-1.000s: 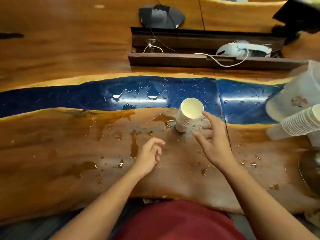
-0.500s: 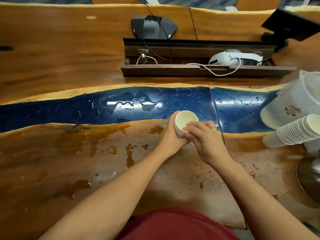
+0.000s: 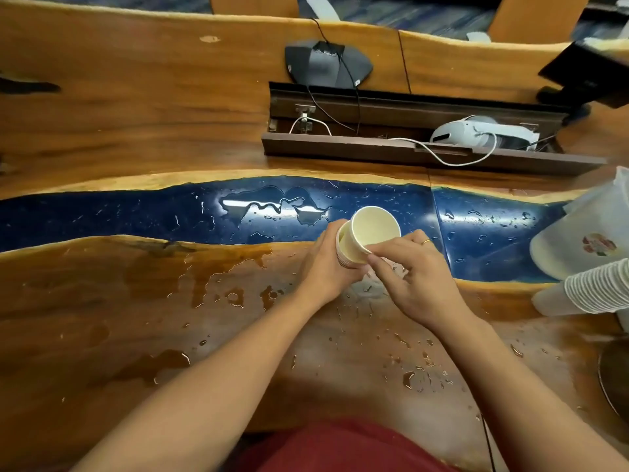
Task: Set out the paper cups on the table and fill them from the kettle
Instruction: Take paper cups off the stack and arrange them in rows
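A short stack of white paper cups point(image 3: 345, 248) stands at the middle of the wet wooden table point(image 3: 136, 301), near the blue resin strip. My left hand point(image 3: 326, 267) is wrapped around the stack's side. My right hand point(image 3: 412, 277) pinches the rim of the top paper cup point(image 3: 374, 226), which is tilted and partly pulled out of the stack. A long stack of paper cups point(image 3: 592, 287) lies on its side at the right edge. A white plastic kettle or jug point(image 3: 585, 240) with a flower print lies beside it, partly cut off.
Water puddles and drops cover the table around my hands. A dark cable tray point(image 3: 425, 131) with cords and a white device point(image 3: 476, 132) sits beyond the blue strip. A grey conference speaker point(image 3: 326, 64) is farther back. A round metal edge point(image 3: 612, 379) shows at the right.
Both hands moved from the table onto the cup stack. The left hand gripped its side, and the right hand has tilted and lifted the top cup out.
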`<move>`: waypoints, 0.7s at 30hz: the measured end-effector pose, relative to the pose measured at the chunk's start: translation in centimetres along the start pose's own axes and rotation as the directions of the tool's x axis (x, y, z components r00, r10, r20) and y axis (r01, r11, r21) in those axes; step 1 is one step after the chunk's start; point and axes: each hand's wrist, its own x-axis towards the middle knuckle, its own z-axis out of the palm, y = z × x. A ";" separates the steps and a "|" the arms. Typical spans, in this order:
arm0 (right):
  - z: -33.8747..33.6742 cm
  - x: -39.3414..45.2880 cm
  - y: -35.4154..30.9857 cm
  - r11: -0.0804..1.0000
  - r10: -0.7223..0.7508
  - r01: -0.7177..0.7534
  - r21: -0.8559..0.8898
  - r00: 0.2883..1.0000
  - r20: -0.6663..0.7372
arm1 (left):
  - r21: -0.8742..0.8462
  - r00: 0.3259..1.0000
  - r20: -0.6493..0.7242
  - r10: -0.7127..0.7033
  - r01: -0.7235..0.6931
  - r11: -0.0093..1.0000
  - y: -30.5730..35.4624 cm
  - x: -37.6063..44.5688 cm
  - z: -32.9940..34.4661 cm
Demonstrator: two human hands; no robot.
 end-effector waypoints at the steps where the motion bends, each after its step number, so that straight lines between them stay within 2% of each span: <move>1: 0.0 0.3 -0.2 0.999 -0.008 0.008 -0.033 1.000 0.011 | 0.015 1.000 0.001 0.000 0.000 1.000 0.0 -0.1 -0.3; 10: 0.8 1.9 -2.0 0.979 -0.044 0.056 -0.197 0.997 0.062 | 0.036 0.999 -0.018 -0.034 0.034 0.999 -0.5 -1.0 -1.3; 13: 0.6 2.7 -2.5 0.984 0.003 0.007 -0.176 0.998 0.055 | 0.074 0.999 -0.029 -0.023 0.025 0.997 0.1 -0.3 -2.2; 16: 0.3 3.2 -3.0 0.996 0.055 -0.054 -0.071 0.998 0.009 | 0.061 0.999 -0.049 -0.014 0.017 0.998 0.0 -0.2 -2.8; 18: -0.4 3.3 -3.7 0.994 -0.083 0.076 -0.074 0.992 -0.091 | 0.032 0.997 -0.074 -0.030 0.033 0.999 -0.6 -0.5 -3.2; 21: -2.3 3.6 -4.9 0.954 -0.298 0.266 -0.138 0.895 -0.332 | 0.009 0.993 -0.114 -0.034 0.035 0.999 -0.8 -0.4 -4.5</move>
